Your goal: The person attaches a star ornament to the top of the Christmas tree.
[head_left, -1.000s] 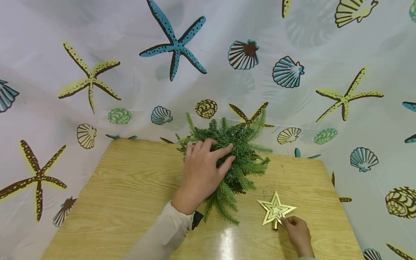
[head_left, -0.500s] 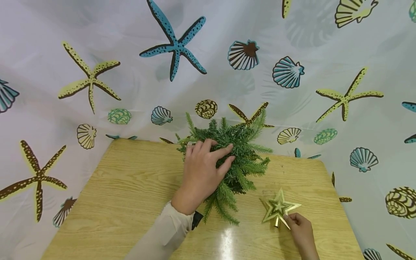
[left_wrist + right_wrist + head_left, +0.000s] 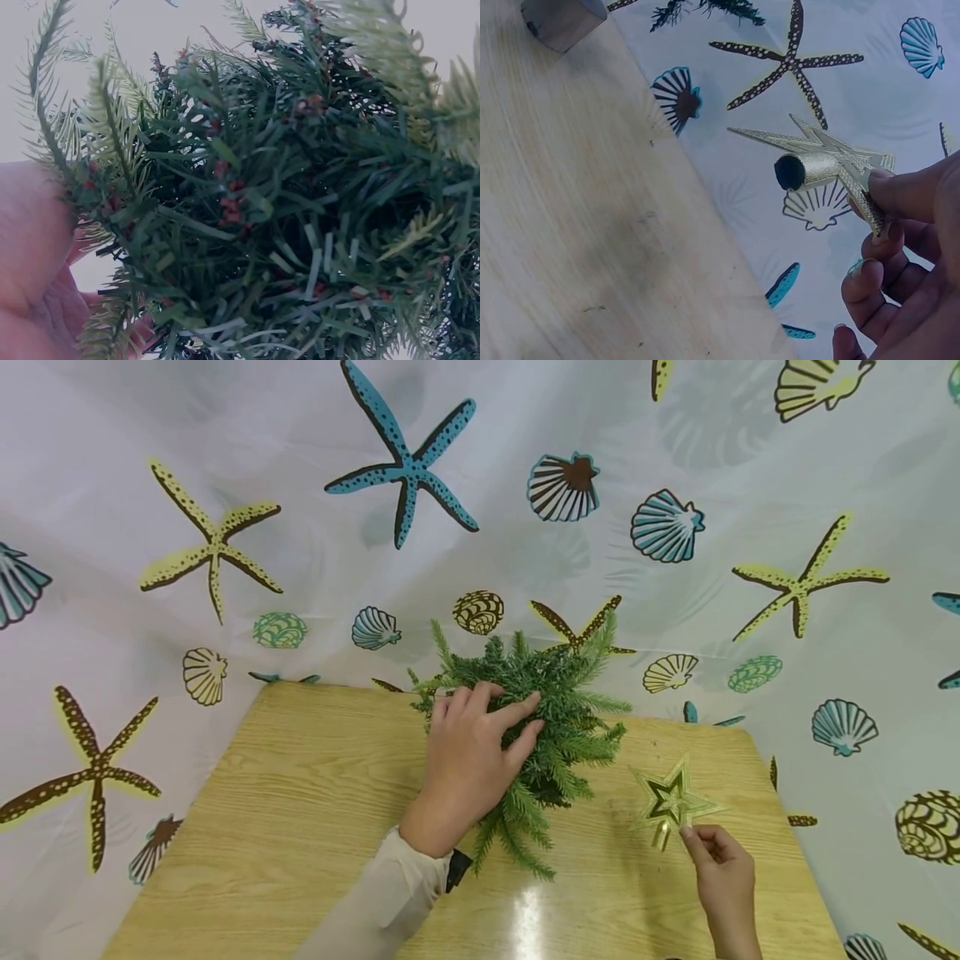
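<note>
A small artificial Christmas tree (image 3: 555, 727) with green branches stands on the table, seen from above in the head view. My left hand (image 3: 468, 747) holds it from the left, its fingers bent among the branches. In the left wrist view, foliage (image 3: 255, 202) fills most of the picture and covers part of my left hand (image 3: 34, 255). To the right of the tree, my right hand (image 3: 723, 864) pinches one point of a gold star tree topper (image 3: 672, 802) between thumb and fingers. The right wrist view shows the topper's hollow round socket (image 3: 806, 171), apart from the tree.
The wooden table (image 3: 285, 827) reaches back to a white curtain (image 3: 300, 410) printed with starfish and shells. A grey cylindrical base (image 3: 564, 21) stands on the table at the upper left of the right wrist view.
My right hand has raised the star topper off the table and moved it right and away from me, tilting it. My left hand has stayed on the tree.
</note>
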The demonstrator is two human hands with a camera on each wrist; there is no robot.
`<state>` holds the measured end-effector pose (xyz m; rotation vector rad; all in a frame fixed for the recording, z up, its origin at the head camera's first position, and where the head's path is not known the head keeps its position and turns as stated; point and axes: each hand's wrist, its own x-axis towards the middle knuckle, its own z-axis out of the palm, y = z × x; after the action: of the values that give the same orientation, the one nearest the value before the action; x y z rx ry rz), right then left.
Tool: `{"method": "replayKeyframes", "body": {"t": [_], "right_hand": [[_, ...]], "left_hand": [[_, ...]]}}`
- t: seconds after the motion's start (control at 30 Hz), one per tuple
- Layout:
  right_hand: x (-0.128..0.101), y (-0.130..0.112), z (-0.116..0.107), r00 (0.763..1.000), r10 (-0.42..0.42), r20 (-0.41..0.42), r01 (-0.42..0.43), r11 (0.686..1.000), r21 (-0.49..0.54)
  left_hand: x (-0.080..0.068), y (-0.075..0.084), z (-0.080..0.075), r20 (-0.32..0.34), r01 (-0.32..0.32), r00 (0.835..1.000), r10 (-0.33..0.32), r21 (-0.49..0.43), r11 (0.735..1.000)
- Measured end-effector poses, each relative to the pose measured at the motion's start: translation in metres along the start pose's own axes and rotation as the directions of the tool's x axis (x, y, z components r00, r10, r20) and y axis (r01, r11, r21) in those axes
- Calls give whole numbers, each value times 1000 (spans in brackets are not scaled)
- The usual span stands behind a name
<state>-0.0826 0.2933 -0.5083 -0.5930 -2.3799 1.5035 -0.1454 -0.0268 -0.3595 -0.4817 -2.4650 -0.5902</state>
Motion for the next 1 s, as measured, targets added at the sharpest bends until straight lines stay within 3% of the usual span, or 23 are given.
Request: {"method": "replayKeyframes", "body": {"t": [0.4, 1.0], "right_hand": [[1, -22, -9, 993, -100, -58, 102, 994, 25], [5, -72, -25, 929, -304, -209, 320, 946, 47]], "left_hand": [[0, -1, -3, 43, -15, 999, 14, 23, 1000], [-2, -2, -2, 38, -26, 999, 24, 58, 998]]}}
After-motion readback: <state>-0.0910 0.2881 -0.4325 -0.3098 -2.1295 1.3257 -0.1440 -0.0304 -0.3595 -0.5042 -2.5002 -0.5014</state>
